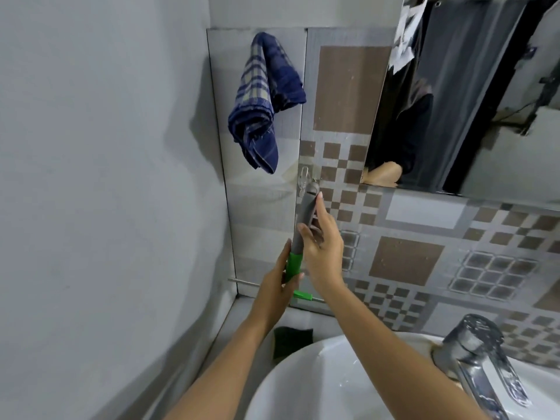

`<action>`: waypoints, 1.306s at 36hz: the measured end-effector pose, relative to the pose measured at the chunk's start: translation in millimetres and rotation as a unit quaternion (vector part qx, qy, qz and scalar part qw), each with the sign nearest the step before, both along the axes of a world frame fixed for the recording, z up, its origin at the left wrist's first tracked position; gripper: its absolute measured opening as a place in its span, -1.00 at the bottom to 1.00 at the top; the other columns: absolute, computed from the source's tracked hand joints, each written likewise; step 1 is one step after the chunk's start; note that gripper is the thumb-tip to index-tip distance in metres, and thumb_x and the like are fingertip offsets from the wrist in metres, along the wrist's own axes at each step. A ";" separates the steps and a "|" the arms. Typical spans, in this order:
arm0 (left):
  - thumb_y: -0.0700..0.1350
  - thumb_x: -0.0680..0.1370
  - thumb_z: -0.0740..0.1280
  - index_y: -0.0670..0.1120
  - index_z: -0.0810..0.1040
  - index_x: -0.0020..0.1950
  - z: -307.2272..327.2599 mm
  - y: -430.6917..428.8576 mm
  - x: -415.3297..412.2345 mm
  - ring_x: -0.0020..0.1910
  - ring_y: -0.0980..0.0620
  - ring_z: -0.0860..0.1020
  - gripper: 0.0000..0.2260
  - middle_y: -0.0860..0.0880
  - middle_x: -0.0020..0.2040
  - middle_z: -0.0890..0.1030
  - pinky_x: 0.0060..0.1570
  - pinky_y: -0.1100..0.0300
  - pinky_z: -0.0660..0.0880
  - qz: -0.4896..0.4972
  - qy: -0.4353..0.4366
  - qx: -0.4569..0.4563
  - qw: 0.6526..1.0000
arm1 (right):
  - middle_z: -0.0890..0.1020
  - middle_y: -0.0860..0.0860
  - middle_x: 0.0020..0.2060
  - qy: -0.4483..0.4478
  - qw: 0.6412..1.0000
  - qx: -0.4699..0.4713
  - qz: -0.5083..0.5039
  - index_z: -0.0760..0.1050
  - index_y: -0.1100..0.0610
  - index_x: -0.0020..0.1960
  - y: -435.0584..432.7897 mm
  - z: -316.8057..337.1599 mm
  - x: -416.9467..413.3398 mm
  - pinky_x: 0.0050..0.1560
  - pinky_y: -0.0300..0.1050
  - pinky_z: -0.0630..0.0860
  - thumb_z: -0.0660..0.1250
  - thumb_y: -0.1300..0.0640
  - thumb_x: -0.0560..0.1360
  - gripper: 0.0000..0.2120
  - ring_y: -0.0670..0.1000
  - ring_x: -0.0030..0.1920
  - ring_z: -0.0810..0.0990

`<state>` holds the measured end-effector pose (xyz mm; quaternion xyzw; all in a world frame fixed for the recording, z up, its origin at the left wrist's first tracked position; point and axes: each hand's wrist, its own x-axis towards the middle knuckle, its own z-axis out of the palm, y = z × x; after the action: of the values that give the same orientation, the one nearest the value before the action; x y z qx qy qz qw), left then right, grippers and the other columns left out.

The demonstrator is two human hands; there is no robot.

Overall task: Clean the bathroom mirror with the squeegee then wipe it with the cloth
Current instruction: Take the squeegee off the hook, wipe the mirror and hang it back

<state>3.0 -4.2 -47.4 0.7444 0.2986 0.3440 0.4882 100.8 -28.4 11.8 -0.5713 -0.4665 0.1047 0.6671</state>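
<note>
Tiled wall (409,259) fills the view, with the mirror (472,95) at 2 o'clock and the cloth (266,98) hanging at 11. Your left hand (277,286) is wrapped round the green part of the squeegee (306,213); your right hand (322,247) holds the grey handle loosely, forefinger laid along it. Its top sits at a clear hook (304,177). Lift it straight off the hook, firm up your right hold, then carry the blade toward 2 o'clock.
</note>
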 end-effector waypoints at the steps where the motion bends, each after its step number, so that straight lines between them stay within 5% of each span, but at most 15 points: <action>1: -0.13 0.58 0.24 0.29 0.02 0.43 3.2 -0.5 0.1 0.23 0.27 0.43 -0.42 0.25 0.27 0.41 0.24 0.23 0.40 0.001 -0.001 0.007 1.000 | 0.46 -0.09 0.08 0.010 1.000 0.017 0.000 0.13 0.01 0.46 -2.8 3.8 1.8 0.16 -0.14 0.52 0.26 0.38 0.49 -0.36 -0.01 0.15 0.49; 4: -0.09 0.60 0.21 0.32 -0.01 0.43 17.7 -5.8 1.9 0.32 0.25 0.32 -0.44 0.20 0.37 0.30 0.29 0.23 0.29 -0.010 0.003 0.042 0.999 | 0.44 -0.20 0.12 0.026 0.998 0.062 -0.014 0.14 0.07 0.46 -16.0 19.4 7.4 0.12 -0.27 0.52 0.28 0.36 0.49 -0.37 -0.07 0.14 0.50; 9: -0.07 0.61 0.16 0.41 0.03 0.37 47.0 -22.6 6.2 0.40 0.08 0.28 -0.49 0.05 0.45 0.30 0.36 0.11 0.23 -0.029 0.005 0.109 0.994 | 0.46 -0.08 0.24 0.024 0.993 0.107 -0.034 0.10 -0.18 0.38 -48.2 48.9 18.9 0.18 0.02 0.53 0.32 0.27 0.49 -0.35 -0.03 0.20 0.50; 12: -0.15 0.61 0.16 0.40 0.02 0.35 67.7 -37.5 8.5 0.35 0.07 0.35 -0.46 -0.02 0.42 0.34 0.36 0.11 0.28 -0.047 0.027 0.153 0.987 | 0.43 -0.08 0.25 0.028 0.992 0.122 -0.029 0.03 -0.07 0.47 -74.6 66.7 31.1 0.14 -0.21 0.53 0.31 0.30 0.49 -0.29 -0.09 0.17 0.51; 15: -0.12 0.60 0.17 0.44 0.02 0.34 87.8 -50.6 10.2 0.31 0.01 0.40 -0.45 -0.04 0.39 0.37 0.34 -0.04 0.34 -0.069 0.064 0.179 0.979 | 0.44 -0.09 0.23 0.038 0.991 0.129 -0.024 0.05 -0.05 0.48 -103.9 81.2 45.0 0.12 -0.23 0.53 0.35 0.33 0.45 -0.25 -0.11 0.16 0.52; 19: -0.15 0.59 0.20 0.39 0.02 0.38 111.3 -66.9 10.4 0.17 0.00 0.46 -0.42 -0.08 0.33 0.43 0.22 -0.04 0.43 -0.096 0.133 0.233 0.959 | 0.44 -0.02 0.22 0.026 0.992 0.108 -0.064 0.24 -0.10 0.32 -146.6 95.4 66.8 0.11 -0.09 0.55 0.48 0.26 0.35 -0.32 -0.04 0.16 0.52; 22: -0.18 0.57 0.23 0.33 0.04 0.40 125.8 -81.0 12.0 -0.05 0.10 0.49 -0.41 -0.07 0.27 0.46 0.03 0.11 0.50 -0.095 0.152 0.266 0.947 | 0.49 -0.01 0.02 0.011 0.994 0.061 -0.088 0.31 0.02 0.16 -183.4 101.9 85.0 -0.05 -0.24 0.57 0.55 0.18 0.27 -0.42 0.00 0.02 0.57; 27: -0.14 0.56 0.26 0.24 0.20 0.37 145.3 -105.6 20.4 -0.30 0.24 0.43 -0.52 -0.01 0.18 0.51 -0.26 0.34 0.42 -0.088 0.125 0.311 0.938 | 0.62 0.05 -0.16 -0.122 0.984 -0.067 -0.112 0.51 0.10 -0.03 -248.6 109.9 115.6 -0.13 -0.04 0.60 0.57 0.03 0.22 -0.60 0.03 -0.14 0.60; 32: -0.18 0.56 0.26 0.17 0.35 0.37 165.8 -131.2 33.4 -0.01 0.08 0.53 -0.57 -0.01 0.22 0.52 0.07 0.12 0.51 -0.134 0.109 0.333 0.927 | 0.65 -0.03 -0.16 -0.294 0.936 -0.169 -0.091 0.58 0.04 0.04 -293.0 129.4 129.9 -0.08 -0.01 0.59 0.52 0.07 0.31 -0.68 -0.03 -0.16 0.61; 36: -0.19 0.56 0.27 0.10 0.36 0.37 179.0 -146.2 45.5 0.13 0.09 0.46 -0.59 -0.04 0.24 0.52 0.21 0.13 0.41 -0.141 0.109 0.353 0.919 | 0.66 -0.04 -0.07 -0.462 0.845 -0.236 -0.130 0.52 -0.03 0.19 -298.9 142.5 125.4 -0.10 -0.01 0.54 0.44 -0.01 0.38 -0.62 0.04 -0.07 0.60; 40: -0.22 0.52 0.33 0.01 0.40 0.36 192.5 -156.5 58.9 0.18 0.08 0.48 -0.57 -0.05 0.25 0.54 0.25 0.16 0.40 -0.162 0.086 0.373 0.909 | 0.65 -0.03 -0.03 -0.525 0.802 -0.250 -0.136 0.47 -0.05 0.20 -285.5 151.3 112.3 -0.11 0.00 0.54 0.35 -0.05 0.44 -0.66 0.07 -0.02 0.58; 47: -0.17 0.48 0.39 -0.07 0.49 0.29 239.1 -140.3 61.7 0.06 0.07 0.54 -0.62 -0.04 0.13 0.60 0.11 0.18 0.48 -0.130 0.032 0.438 0.889 | 0.63 -0.06 -0.08 -0.528 0.818 -0.145 -0.177 0.51 -0.02 0.14 -265.7 181.3 112.3 -0.26 -0.04 0.51 0.36 -0.03 0.44 -0.71 0.05 -0.08 0.58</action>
<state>64.7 -144.6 191.7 0.9254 0.0342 0.3493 0.1431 213.1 -294.1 193.1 -0.7013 -0.6180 -0.2665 0.2350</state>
